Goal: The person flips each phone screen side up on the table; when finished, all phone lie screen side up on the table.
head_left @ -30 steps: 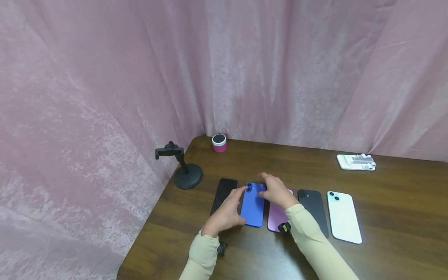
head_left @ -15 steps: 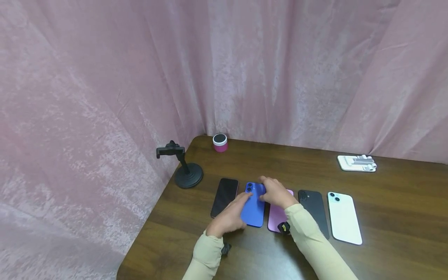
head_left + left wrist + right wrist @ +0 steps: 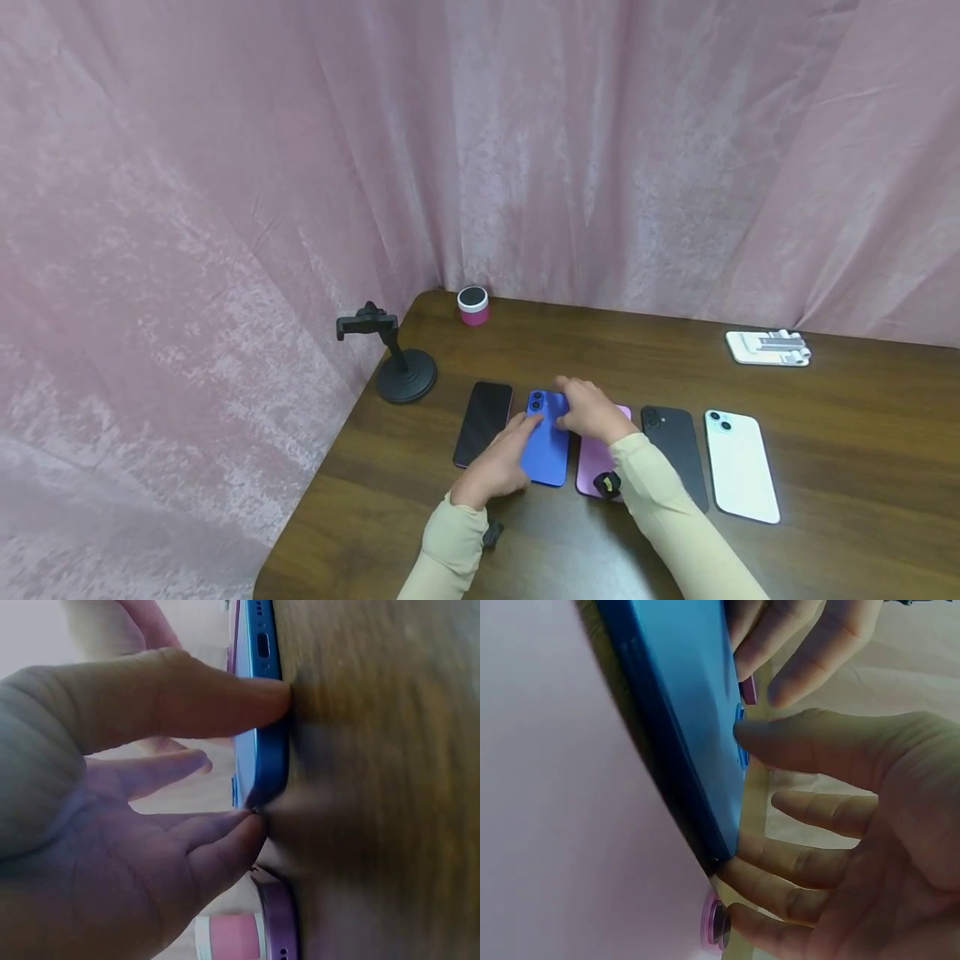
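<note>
A blue phone point(image 3: 546, 458) lies back up on the wooden table, its two camera lenses at the far end. My left hand point(image 3: 491, 471) is at its near left side; in the left wrist view, the straight thumb touches the blue phone's point(image 3: 271, 761) bottom edge and fingertips meet the side edge. At the far right corner is my right hand point(image 3: 592, 412). Its thumb point(image 3: 772, 742) reaches over the camera bump in the right wrist view, with fingertips by the phone's edge. A black-screened phone point(image 3: 480, 423) lies left; a lilac phone point(image 3: 592, 468), partly under my right hand and wrist, lies right.
Further right lie a dark grey phone point(image 3: 678, 454) and a white phone point(image 3: 738, 467). A black phone stand point(image 3: 405, 377) and a pink jar point(image 3: 473, 315) are at the back left, a folded white stand point(image 3: 768, 348) at the back right. Pink curtains hang behind.
My left hand has shifted right, its fingers now nearer the middle of the blue phone in the head view. My right hand stays almost in place. The phones keep their positions.
</note>
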`<state>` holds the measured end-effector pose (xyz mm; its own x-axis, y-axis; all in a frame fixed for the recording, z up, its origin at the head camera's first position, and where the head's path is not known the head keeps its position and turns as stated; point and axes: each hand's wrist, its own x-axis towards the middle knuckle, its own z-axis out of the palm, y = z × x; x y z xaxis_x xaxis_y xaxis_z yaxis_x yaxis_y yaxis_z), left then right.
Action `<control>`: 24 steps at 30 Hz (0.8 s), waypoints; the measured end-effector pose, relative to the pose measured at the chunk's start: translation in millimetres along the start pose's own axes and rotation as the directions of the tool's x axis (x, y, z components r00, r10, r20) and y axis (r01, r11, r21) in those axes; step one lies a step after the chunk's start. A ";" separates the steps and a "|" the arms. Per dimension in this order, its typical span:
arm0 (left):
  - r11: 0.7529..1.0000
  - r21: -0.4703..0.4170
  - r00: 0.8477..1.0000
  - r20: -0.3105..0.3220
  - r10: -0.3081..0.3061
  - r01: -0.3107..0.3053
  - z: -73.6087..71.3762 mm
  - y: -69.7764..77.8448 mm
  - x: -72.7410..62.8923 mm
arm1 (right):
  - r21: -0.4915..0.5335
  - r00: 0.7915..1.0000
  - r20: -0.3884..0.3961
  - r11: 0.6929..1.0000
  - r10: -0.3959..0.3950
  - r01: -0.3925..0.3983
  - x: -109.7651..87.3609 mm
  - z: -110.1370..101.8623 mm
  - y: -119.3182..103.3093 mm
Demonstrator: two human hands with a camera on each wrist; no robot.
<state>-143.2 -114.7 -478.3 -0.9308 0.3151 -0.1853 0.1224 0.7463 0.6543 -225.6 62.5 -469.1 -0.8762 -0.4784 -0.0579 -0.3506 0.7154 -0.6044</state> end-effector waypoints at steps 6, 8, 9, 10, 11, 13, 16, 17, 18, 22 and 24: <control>1.000 0.001 1.000 -0.028 -0.012 0.012 3.5 1.5 0.9 | 0.008 0.999 -0.026 1.000 -0.021 0.021 2.8 -1.4 3.8; 1.000 -0.007 0.999 -0.031 -0.022 0.022 4.0 1.7 0.7 | 0.031 0.999 -0.026 0.999 -0.024 0.025 3.5 -2.0 5.5; 1.000 -0.010 0.999 -0.031 -0.026 0.025 4.4 1.7 0.6 | 0.046 0.999 -0.025 0.999 -0.022 0.023 3.5 -2.9 6.2; 1.000 -0.012 0.999 -0.032 -0.024 0.024 4.8 1.2 0.1 | 0.057 0.999 -0.026 0.998 -0.021 0.022 3.3 -2.7 7.1; 1.000 -0.013 0.999 -0.032 -0.022 0.022 5.2 0.6 0.0 | 0.069 0.999 -0.028 0.997 -0.024 0.026 3.1 -2.6 8.1; 1.000 -0.014 0.999 -0.033 -0.014 0.014 5.9 -0.3 -0.2 | 0.085 0.999 -0.038 0.996 -0.038 0.042 3.3 -3.5 9.4; 1.000 -0.016 0.999 -0.038 0.003 -0.004 6.3 -1.1 0.3 | 0.092 0.997 -0.054 0.994 -0.050 0.055 5.4 -5.4 10.6; 1.000 -0.014 0.999 -0.039 0.007 -0.008 6.2 -1.4 0.6 | 0.093 0.997 -0.057 0.994 -0.055 0.060 6.2 -5.8 10.7; 1.000 -0.013 0.999 -0.038 0.010 -0.010 6.0 -1.6 0.8 | 0.096 0.997 -0.059 0.994 -0.053 0.058 7.1 -6.0 10.6; 1.000 -0.007 0.999 -0.037 0.018 -0.018 4.8 -2.0 1.9 | 0.125 0.998 -0.058 0.991 -0.032 0.039 8.3 -5.1 10.9; 1.000 -0.004 0.999 -0.036 0.017 -0.017 4.3 -2.0 2.5 | 0.148 0.998 -0.060 0.989 -0.019 0.028 8.3 -4.8 10.9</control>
<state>-144.4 -112.9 -483.2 -0.9403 0.3067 -0.1477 0.1373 0.7386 0.6600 -238.3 68.8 -472.3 -0.8876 -0.4605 0.0010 -0.3219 0.6189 -0.7165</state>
